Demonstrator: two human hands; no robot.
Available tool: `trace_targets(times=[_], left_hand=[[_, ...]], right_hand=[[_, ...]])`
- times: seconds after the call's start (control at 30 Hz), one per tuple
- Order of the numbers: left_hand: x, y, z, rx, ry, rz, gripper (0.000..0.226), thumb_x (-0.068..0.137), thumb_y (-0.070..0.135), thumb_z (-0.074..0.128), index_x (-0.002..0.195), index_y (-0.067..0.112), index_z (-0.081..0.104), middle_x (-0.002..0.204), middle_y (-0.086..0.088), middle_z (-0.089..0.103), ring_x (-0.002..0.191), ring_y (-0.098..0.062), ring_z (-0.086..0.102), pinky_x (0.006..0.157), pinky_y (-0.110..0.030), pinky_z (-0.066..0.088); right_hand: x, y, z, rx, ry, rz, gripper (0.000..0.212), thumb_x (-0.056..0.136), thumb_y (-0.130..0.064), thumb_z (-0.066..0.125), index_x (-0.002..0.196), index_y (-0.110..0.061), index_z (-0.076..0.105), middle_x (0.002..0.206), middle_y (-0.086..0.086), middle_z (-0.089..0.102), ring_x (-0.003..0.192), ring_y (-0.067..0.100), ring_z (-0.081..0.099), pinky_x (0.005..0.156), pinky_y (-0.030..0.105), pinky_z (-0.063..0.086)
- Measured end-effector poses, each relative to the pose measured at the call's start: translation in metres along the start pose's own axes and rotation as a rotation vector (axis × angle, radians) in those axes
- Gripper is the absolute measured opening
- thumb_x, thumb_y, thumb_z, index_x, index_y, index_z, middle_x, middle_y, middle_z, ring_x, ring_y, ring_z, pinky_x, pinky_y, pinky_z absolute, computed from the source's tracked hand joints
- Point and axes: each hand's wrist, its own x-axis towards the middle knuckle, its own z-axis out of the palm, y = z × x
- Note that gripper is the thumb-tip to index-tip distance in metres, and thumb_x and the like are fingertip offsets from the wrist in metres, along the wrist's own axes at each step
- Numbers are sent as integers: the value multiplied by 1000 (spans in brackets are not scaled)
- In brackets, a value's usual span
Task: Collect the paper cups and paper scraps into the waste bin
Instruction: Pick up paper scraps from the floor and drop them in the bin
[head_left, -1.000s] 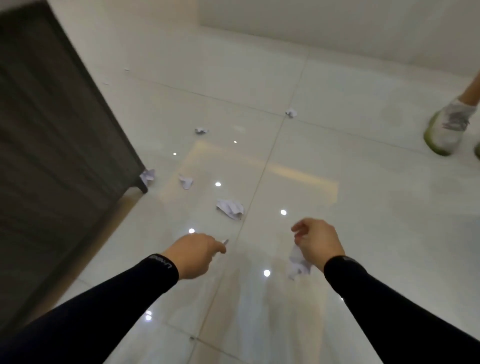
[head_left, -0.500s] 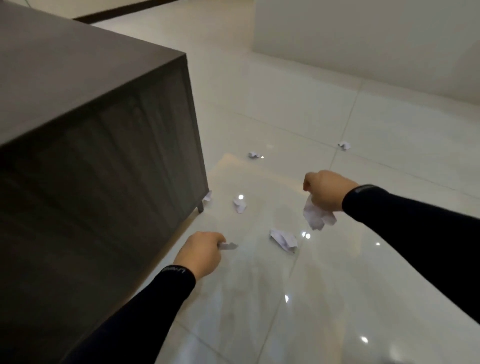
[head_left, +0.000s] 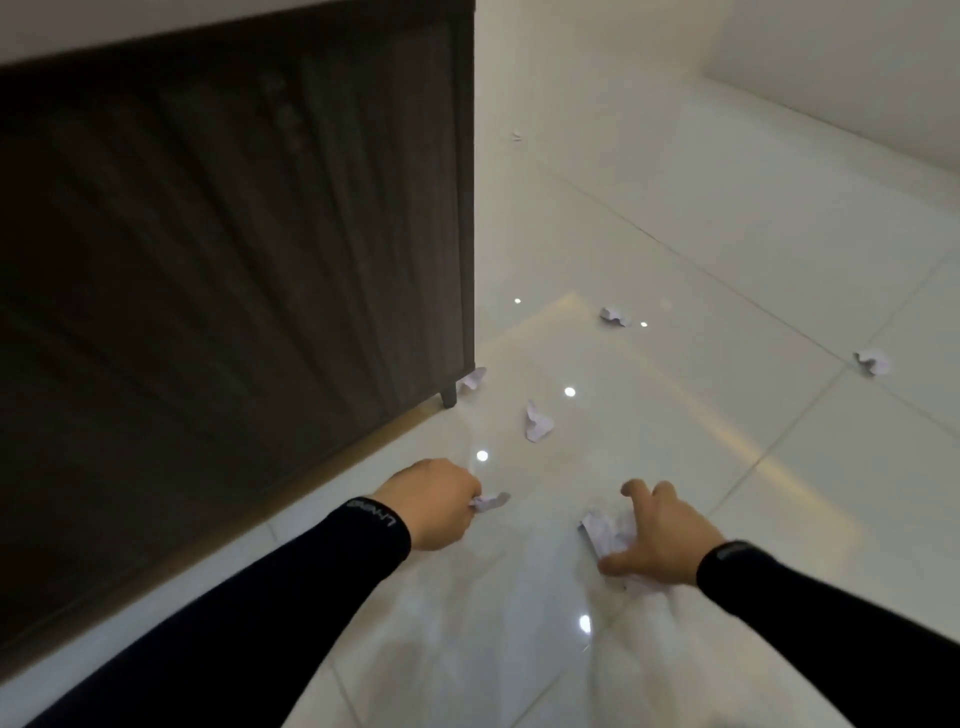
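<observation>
While a small paper scrap (head_left: 488, 502) is pinched in the left hand (head_left: 434, 503) at lower centre, the right hand (head_left: 662, 535) is spread over crumpled paper (head_left: 605, 532), its grip loose. Further scraps (head_left: 537, 422) are scattered on the tiled floor (head_left: 727, 415) beside the dark cabinet (head_left: 234, 260).

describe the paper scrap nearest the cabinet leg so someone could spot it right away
Find the dark cabinet on the left and follow its near corner down to the short leg. The scrap lies on the floor right beside that leg. It alone sits against the furniture; the rest lie out on open tile.
</observation>
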Motion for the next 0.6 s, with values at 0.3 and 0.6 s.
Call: trace_targets(times=[0.3, 0.6], left_hand=[[22, 32, -39, 90, -49, -160, 23, 90, 17, 38, 90, 9, 60, 96, -10, 64, 77, -24, 51, 62, -29, 36], [48, 51, -34, 38, -16, -307, 26, 94, 24, 35, 100, 11, 57, 105, -12, 64, 90, -30, 59, 66, -32, 36]], right_hand=[[55, 27, 9, -40, -14, -263, 22, 86, -33, 50, 94, -16, 60, 112, 11, 56, 99, 27, 61, 78, 25, 45], [112, -17, -83, -178, 344, -572, 24, 88, -30, 45, 108, -20, 52, 88, 8, 69, 79, 29, 63, 57, 26, 33]])
